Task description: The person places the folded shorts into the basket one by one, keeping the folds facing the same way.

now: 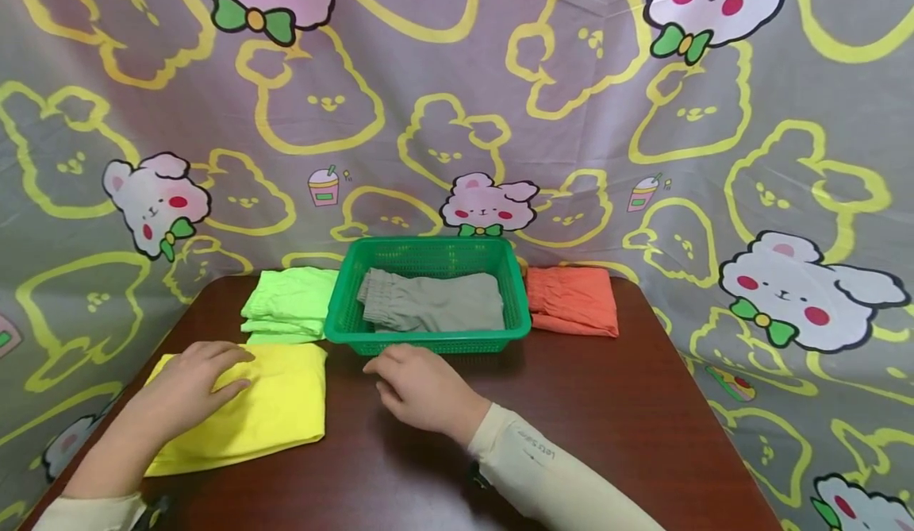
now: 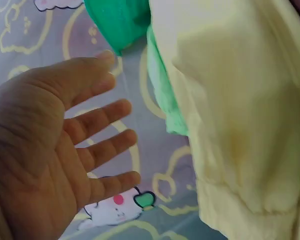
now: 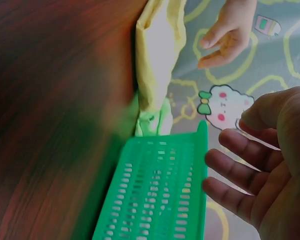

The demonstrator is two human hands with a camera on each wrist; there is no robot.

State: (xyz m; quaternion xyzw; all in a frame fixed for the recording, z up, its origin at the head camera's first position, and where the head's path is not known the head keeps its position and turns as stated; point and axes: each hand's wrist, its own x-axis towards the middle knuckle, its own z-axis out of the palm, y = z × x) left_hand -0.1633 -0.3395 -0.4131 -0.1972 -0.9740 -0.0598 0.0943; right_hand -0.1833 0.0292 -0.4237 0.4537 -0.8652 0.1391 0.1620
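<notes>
A folded yellow garment [image 1: 286, 404] lies at the table's left front, and my left hand [image 1: 187, 384] hovers over it with relaxed fingers. In the left wrist view, that hand [image 2: 45, 135] is spread and apart from the cloth. My right hand [image 1: 421, 388] is held just in front of the green plastic basket [image 1: 428, 347]. Its loosely bent fingers hold nothing; in the right wrist view the right hand [image 3: 270, 165] is beside the basket's rim [image 3: 202, 165]. Inside the basket lies folded grey clothing [image 1: 443, 301] with a gathered waistband.
Left of the basket sits a folded neon green garment [image 1: 289, 301], partly behind the yellow one. A folded orange garment [image 1: 574, 301] lies to the basket's right. The dark brown table [image 1: 607, 428] meets a patterned cloth backdrop [image 1: 571, 134] at the back and sides.
</notes>
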